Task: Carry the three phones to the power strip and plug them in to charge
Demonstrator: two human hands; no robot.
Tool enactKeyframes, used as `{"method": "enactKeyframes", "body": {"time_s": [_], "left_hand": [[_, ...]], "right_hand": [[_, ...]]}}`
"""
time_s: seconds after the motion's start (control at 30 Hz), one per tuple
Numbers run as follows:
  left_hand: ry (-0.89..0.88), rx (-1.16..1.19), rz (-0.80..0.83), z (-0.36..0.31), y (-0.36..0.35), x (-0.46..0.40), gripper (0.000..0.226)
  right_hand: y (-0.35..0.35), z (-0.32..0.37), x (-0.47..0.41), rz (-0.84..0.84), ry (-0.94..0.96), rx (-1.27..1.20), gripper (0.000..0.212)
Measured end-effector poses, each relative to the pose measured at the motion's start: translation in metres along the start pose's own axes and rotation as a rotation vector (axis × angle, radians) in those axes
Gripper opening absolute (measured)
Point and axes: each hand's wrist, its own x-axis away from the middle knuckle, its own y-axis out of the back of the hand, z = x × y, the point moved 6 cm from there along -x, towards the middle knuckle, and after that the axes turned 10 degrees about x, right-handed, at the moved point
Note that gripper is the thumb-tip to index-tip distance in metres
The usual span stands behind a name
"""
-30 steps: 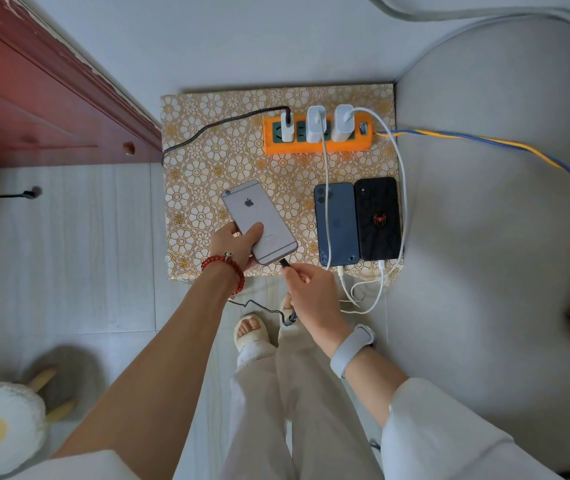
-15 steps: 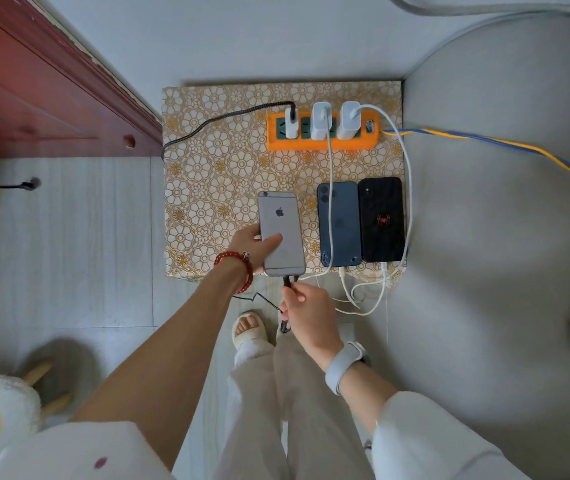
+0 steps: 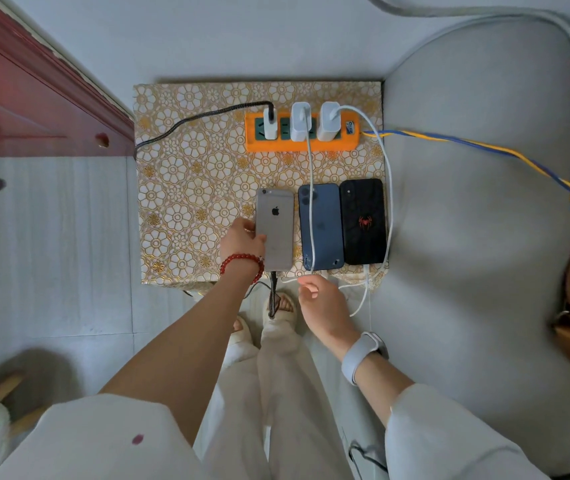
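Observation:
Three phones lie face down side by side on the floral-covered stand (image 3: 186, 188): a grey phone (image 3: 276, 223), a blue phone (image 3: 323, 233) and a black phone with a red spider (image 3: 363, 221). Each has a cable in its near end. The orange power strip (image 3: 302, 140) at the back holds three white chargers. A black braided cable (image 3: 272, 296) hangs from the grey phone. My left hand (image 3: 242, 242) holds the grey phone's left edge. My right hand (image 3: 321, 304) hovers just off the stand's front edge, fingers loosely curled, holding nothing.
A dark red wooden cabinet (image 3: 34, 109) stands to the left. A grey sofa cushion (image 3: 484, 216) fills the right side, with a blue and yellow cord (image 3: 484, 147) running over it. White cable slack (image 3: 359, 296) hangs off the stand's front. My slippered feet stand below.
The grey phone was straightened and laid down beside the blue phone with the black cable plugged in. My right hand let go of the cable and drew back.

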Motion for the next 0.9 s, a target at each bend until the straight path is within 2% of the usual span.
{"method": "enactKeyframes", "body": {"time_s": [0.13, 0.23, 0.3, 0.33, 0.43, 0.5, 0.7, 0.8, 0.9], "left_hand": [[-0.059, -0.105, -0.034, -0.008, -0.003, 0.001, 0.026], [-0.068, -0.268, -0.052, -0.011, -0.008, 0.008, 0.036], [-0.065, -0.337, -0.040, -0.010, -0.009, 0.010, 0.042], [-0.078, -0.357, -0.038, -0.010, -0.009, 0.010, 0.043], [-0.190, -0.412, -0.024, -0.012, -0.012, 0.013, 0.046], [-0.248, -0.430, 0.016, -0.011, -0.016, 0.018, 0.050], [-0.212, -0.396, 0.092, -0.003, -0.014, 0.023, 0.045], [-0.164, -0.341, 0.149, -0.002, -0.015, 0.023, 0.044], [-0.158, -0.343, 0.201, -0.008, -0.013, 0.024, 0.047]], "right_hand": [[0.013, 0.010, -0.002, -0.089, 0.078, 0.061, 0.029], [0.034, 0.019, 0.002, -0.370, 0.158, 0.148, 0.024], [0.044, 0.021, 0.000, -0.467, 0.202, 0.208, 0.029], [0.043, 0.021, -0.006, -0.430, 0.233, 0.289, 0.037], [0.028, 0.009, -0.029, -0.116, 0.275, 0.630, 0.063], [0.023, 0.000, -0.037, 0.006, 0.257, 0.762, 0.069], [0.020, -0.005, -0.042, 0.079, 0.261, 0.819, 0.069], [0.025, -0.002, -0.041, 0.116, 0.242, 0.768, 0.061], [0.037, 0.010, -0.038, 0.081, 0.212, 0.678, 0.052]]}}
